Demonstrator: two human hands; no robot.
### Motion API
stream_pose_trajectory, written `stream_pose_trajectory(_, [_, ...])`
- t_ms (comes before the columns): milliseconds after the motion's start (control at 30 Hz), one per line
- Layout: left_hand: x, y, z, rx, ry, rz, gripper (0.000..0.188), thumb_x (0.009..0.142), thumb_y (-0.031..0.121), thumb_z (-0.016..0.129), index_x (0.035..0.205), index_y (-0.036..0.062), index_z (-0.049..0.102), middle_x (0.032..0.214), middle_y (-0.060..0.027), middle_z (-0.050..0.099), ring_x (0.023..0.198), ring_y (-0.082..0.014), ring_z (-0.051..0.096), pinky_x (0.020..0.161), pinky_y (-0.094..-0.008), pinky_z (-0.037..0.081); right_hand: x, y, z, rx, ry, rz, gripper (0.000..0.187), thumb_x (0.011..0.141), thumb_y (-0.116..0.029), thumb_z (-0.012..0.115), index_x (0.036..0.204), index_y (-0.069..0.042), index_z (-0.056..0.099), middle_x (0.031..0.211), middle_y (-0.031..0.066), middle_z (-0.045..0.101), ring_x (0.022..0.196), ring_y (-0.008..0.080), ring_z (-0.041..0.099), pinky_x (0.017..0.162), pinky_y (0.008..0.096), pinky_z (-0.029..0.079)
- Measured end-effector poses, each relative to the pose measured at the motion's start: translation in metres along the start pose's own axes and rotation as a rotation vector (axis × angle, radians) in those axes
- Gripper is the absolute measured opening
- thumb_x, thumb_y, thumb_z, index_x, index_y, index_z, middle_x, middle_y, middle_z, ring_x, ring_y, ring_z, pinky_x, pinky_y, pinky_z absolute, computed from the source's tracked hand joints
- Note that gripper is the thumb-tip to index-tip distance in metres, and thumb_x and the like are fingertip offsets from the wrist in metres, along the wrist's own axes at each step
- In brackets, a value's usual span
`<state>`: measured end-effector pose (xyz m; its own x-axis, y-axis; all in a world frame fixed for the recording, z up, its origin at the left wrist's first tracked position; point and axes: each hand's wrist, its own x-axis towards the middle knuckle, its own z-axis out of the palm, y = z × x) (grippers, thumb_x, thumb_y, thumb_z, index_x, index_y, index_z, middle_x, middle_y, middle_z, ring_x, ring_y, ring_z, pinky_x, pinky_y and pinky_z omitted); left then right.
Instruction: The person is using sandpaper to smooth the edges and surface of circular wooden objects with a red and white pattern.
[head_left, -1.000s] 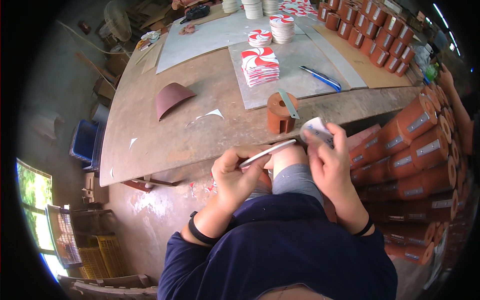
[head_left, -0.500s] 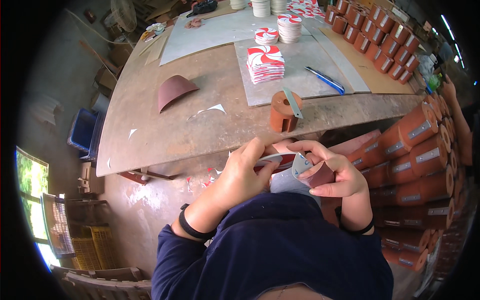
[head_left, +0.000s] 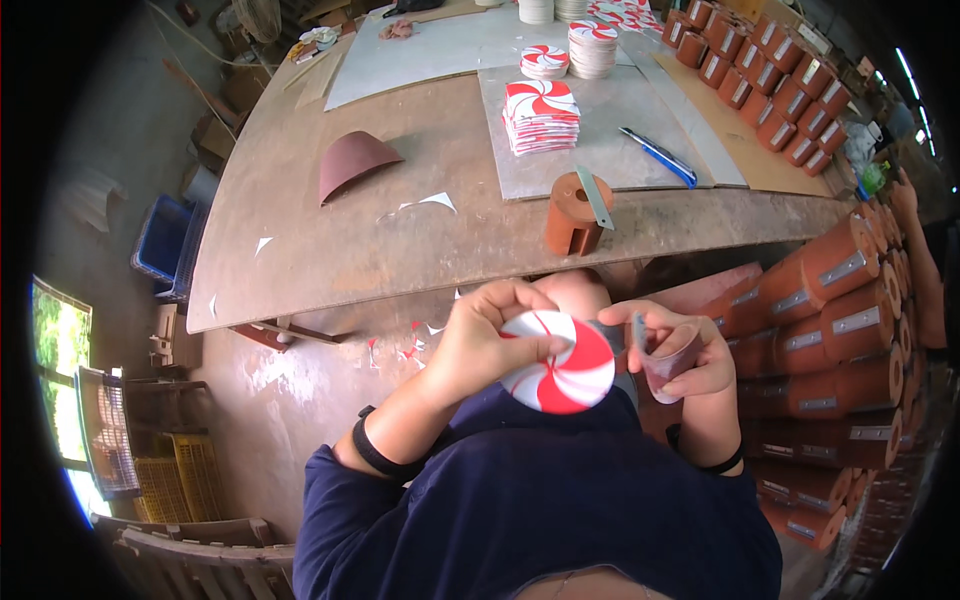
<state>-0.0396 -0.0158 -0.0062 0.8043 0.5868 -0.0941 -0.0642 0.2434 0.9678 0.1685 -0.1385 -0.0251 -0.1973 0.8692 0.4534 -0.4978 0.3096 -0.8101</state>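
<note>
My left hand (head_left: 480,335) pinches a round disc (head_left: 578,378) with a red and white swirl, its printed face turned up, over my lap. Just to the right, apart from the disc, my right hand (head_left: 708,360) grips a curled piece of sandpaper (head_left: 672,362), reddish brown with a pale back. At the table edge ahead stands a brown slotted cylinder (head_left: 575,225), a flat metal strip (head_left: 594,197) lying across its top. Another bent piece of sandpaper (head_left: 355,165) rests on the table to the left.
Behind the cylinder are a stack of square swirl-printed sheets (head_left: 541,118), stacks of round discs (head_left: 592,50) and a blue utility knife (head_left: 660,158). Brown cylinders (head_left: 830,330) are piled at my right, more on the table (head_left: 240,290). Paper scraps lie about. Another person's arm (head_left: 925,260) shows far right.
My left hand has tilted the disc so its printed face shows. My right hand with the sandpaper has moved away from the disc's edge, slightly right.
</note>
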Motion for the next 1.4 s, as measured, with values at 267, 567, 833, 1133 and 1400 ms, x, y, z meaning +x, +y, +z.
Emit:
stream_pose_trajectory(267, [-0.044,-0.031,-0.009,-0.202,-0.325,-0.271,0.023,0.077,0.004,0.063,0.100,0.0013,0.058,0.094,-0.0028,0.061,0.090,-0.0094,0.054,0.080,-0.0241,0.043,-0.022,-0.017,-0.012,0.048,0.286,-0.061,0.059,0.063,-0.006,0.068,0.119,-0.003,0.049,0.119,0.0275,0.039,0.083,0.0207,0.051,0.077,0.0396,0.046])
stream_pose_trajectory(567, [-0.023,-0.018,0.001,0.362,0.080,0.077,0.017,0.079,0.006,0.061,0.095,0.0005,0.061,0.068,-0.0043,0.061,0.059,-0.0090,0.057,0.052,-0.0219,0.047,0.002,-0.012,0.018,-0.981,0.485,-0.046,0.032,0.068,0.002,0.063,0.099,0.003,0.058,0.108,0.0149,0.049,0.093,0.0217,0.053,0.076,0.0282,0.043])
stream_pose_trajectory(833, [-0.012,-0.018,0.010,0.755,0.388,0.564,0.018,0.072,0.001,0.064,0.089,0.0033,0.064,0.065,-0.0108,0.062,0.057,-0.0168,0.062,0.051,-0.0270,0.048,0.024,0.000,0.036,-1.542,0.445,-0.301,0.042,0.063,0.005,0.059,0.102,-0.009,0.062,0.103,0.0159,0.048,0.087,0.0280,0.051,0.072,0.0322,0.043])
stream_pose_trajectory(1133, [-0.010,-0.010,0.013,0.854,0.409,0.664,0.016,0.069,0.000,0.067,0.085,0.0032,0.063,0.068,-0.0113,0.063,0.056,-0.0155,0.061,0.050,-0.0241,0.045,0.028,0.001,0.040,-1.555,0.480,-0.348,0.049,0.056,0.005,0.060,0.102,-0.012,0.063,0.101,0.0138,0.047,0.088,0.0269,0.050,0.070,0.0322,0.044])
stream_pose_trajectory(1400, [-0.007,-0.012,0.010,0.905,0.396,0.652,0.019,0.069,0.000,0.066,0.087,0.0048,0.064,0.069,-0.0099,0.063,0.052,-0.0149,0.059,0.046,-0.0239,0.043,0.035,-0.005,0.048,-1.623,0.441,-0.332,0.046,0.056,0.005,0.060,0.100,-0.011,0.064,0.097,0.0129,0.049,0.084,0.0258,0.051,0.068,0.0314,0.044])
